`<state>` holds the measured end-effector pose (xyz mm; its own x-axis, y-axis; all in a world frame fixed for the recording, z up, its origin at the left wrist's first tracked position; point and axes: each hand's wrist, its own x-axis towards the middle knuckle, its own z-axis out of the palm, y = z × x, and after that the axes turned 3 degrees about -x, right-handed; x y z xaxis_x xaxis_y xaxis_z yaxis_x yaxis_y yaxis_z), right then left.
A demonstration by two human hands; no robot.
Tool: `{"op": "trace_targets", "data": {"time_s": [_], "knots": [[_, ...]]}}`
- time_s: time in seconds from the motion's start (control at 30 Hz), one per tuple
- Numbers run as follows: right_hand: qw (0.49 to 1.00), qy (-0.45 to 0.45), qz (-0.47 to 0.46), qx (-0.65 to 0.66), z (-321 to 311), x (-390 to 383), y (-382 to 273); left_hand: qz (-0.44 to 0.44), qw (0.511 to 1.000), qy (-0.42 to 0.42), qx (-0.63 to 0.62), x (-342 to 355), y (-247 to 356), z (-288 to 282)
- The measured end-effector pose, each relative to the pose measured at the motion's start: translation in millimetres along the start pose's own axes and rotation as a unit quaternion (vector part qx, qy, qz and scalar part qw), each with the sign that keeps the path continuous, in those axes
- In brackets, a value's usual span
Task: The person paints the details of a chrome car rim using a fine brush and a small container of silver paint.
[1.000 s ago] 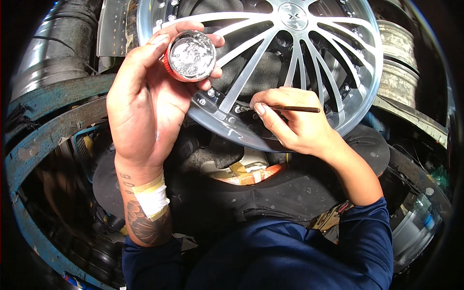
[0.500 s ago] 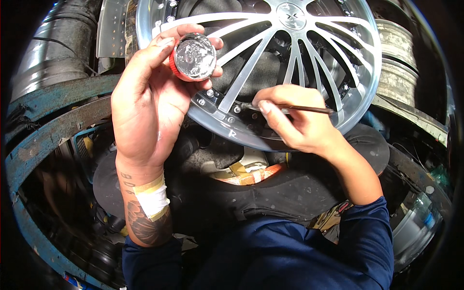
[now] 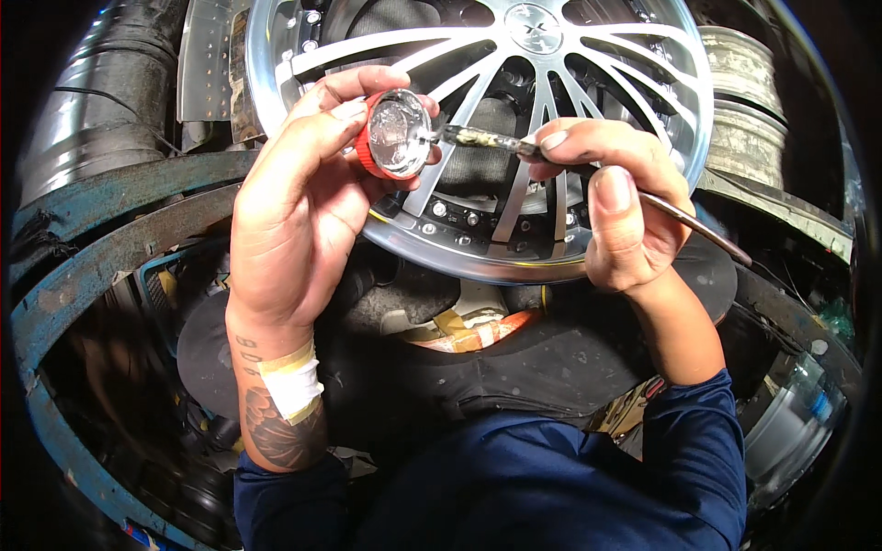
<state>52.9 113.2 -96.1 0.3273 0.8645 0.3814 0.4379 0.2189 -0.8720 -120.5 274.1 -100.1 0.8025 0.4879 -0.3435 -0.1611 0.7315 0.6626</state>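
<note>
My left hand (image 3: 308, 188) grips a small red bottle cap (image 3: 399, 134) by its rim, its hollow side tilted to the right. A wet silvery-grey coating, like paint, lines the inside. Between thumb and fingers my right hand (image 3: 634, 197) pinches a thin dark paintbrush (image 3: 487, 140), whose handle slants down to the right. The brush tip meets the cap's right edge. Behind both hands lies a multi-spoke alloy wheel rim (image 3: 536, 32) with bright machined spokes, black recesses and small bolts around its polished lip.
A blue, worn metal frame (image 3: 129, 188) curves along the left side. Large metal cylinders (image 3: 106, 101) stand at upper left, and dull wheel barrels (image 3: 744, 110) at upper right. A clear plastic bottle (image 3: 804, 395) lies at lower right. Dark padded material (image 3: 551, 367) spreads below the wheel.
My right hand has lifted the paintbrush off the wheel's bolt area and brought its tip to the cap. My left hand has lowered slightly and turned the cap rightward.
</note>
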Motion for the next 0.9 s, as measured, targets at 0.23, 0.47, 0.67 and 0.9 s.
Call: {"op": "trace_targets", "data": {"time_s": [0.23, 0.47, 0.67, 0.9], "knots": [[1.0, -0.014, 0.005, -0.024, 1.2, 2.1, -5.9, -0.001, 0.999, -0.032, 0.012, -0.5, 0.3, -4.1], [0.999, -0.016, -0.012, -0.049, 2.6, 2.7, -3.5, -0.001, 0.999, -0.037, 0.024, -0.7, 0.9, -4.1], [0.997, -0.018, -0.034, -0.067, 2.4, 4.2, -4.4, -0.002, 0.999, -0.033, 0.037, -1.2, 0.3, -1.7], [0.999, -0.006, -0.016, -0.044, 1.3, 2.4, -5.6, -0.007, 0.999, -0.037, 0.027, 0.0, -0.7, -2.9]]}}
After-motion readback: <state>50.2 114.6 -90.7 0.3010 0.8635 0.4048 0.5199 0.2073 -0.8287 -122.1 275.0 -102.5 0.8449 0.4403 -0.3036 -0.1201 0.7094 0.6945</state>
